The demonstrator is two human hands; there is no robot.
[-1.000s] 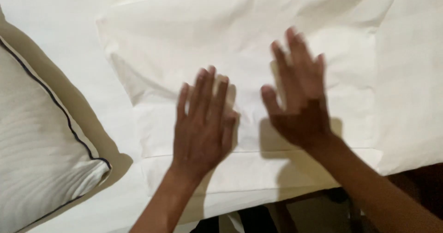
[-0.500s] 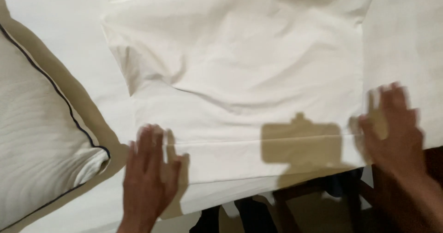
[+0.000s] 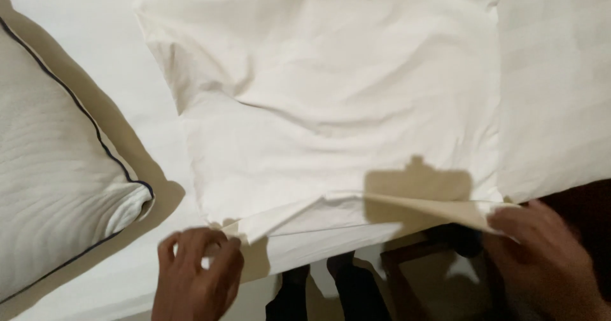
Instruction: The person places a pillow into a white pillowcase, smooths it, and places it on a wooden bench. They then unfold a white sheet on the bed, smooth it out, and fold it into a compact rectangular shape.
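A: Item, centre: white pillowcase [image 3: 331, 104], creased, flat on the bed [image 3: 560, 92].

B: Hands?

A: Left hand [image 3: 194, 276], seven o'clock, fingers pinching its near-left corner. Right hand [image 3: 541, 257], four o'clock, fingers gripping the lifted near-right corner.

B: Other stock?

A: Navy-piped pillow [image 3: 57, 181], nine o'clock, apart.

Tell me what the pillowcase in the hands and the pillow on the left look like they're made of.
The pillowcase looks like woven cotton, cream and matte: it creases softly and lifts thin where the right hand and left hand grip its edge. The pillow looks like similar fabric with faint woven stripes, dark piping and soft stuffing.
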